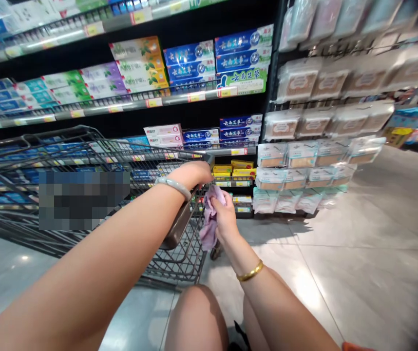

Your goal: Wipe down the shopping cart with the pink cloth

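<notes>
A dark wire shopping cart stands in front of me, turned to the left. My left hand reaches over the cart's handle and is closed around its far end; most of its fingertips are hidden. In my right hand is a crumpled light purple cloth, pinched between thumb and fingers. The cloth hangs down beside the wire end of the cart, close to the handle. Whether it touches the wire I cannot tell.
Shelves with boxed toothpaste run behind the cart. To the right, packaged goods hang on hooks in rows. A cart wheel rests on the grey tiled floor. My knees are close below the cart.
</notes>
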### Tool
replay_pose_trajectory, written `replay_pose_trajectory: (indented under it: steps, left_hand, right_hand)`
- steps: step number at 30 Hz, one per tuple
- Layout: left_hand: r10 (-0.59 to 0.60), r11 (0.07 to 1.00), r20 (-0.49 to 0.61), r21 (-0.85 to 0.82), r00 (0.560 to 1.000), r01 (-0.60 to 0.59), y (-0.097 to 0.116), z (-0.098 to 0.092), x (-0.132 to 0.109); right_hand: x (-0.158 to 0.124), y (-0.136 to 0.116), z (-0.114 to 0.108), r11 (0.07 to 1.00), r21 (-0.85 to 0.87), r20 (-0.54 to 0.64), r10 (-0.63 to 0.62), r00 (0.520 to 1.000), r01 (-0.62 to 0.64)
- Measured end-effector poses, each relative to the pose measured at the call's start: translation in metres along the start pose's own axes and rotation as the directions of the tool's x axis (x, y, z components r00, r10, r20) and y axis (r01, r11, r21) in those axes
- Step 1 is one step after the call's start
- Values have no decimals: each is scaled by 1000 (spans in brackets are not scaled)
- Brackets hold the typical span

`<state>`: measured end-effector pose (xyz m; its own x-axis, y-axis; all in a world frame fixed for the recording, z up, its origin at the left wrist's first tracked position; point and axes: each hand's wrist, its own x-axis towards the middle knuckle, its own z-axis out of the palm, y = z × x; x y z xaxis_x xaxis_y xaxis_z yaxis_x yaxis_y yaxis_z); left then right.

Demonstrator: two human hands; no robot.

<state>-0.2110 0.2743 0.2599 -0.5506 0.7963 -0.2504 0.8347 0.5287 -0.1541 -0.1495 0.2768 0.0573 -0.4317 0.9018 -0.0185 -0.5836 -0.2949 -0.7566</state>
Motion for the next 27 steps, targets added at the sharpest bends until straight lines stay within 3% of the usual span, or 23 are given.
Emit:
replay_pose_trajectory:
  steps: [6,10,12,17,20,23,27]
  left_hand:
    - [5,1000,6,0,1000,-5,0,0,-1]
    - [17,1000,-10,5,1000,-17,-2,1,3]
    - [17,1000,-15,6,1000,-17,-2,1,3]
    - [20,1000,10,-8,1000,-20,-3,1,1]
    - [25,1000,5,-1,1000,-25,-2,1,2]
    - [19,1000,-16,8,1000,-19,-2,1,4]
    - [13,1000,-3,-9,1000,-13,-2,2,2]
  right_hand:
    - [-10,-9,6,997,-36,-46,70,996,-72]
    - [-29,-24,15,980,-82,121,-171,978,181]
    - [-30,-24,15,965,-130,138,-212,968,230]
    - [-25,-14,13,991,-130,-54,-8,999,0]
    - [-36,-22,18,988,-106,63,-108,992,114]
    - [-38,-28,17,959,-126,190,-226,955,252]
    - [-22,-19,5,993,-120,64,-13,998,21]
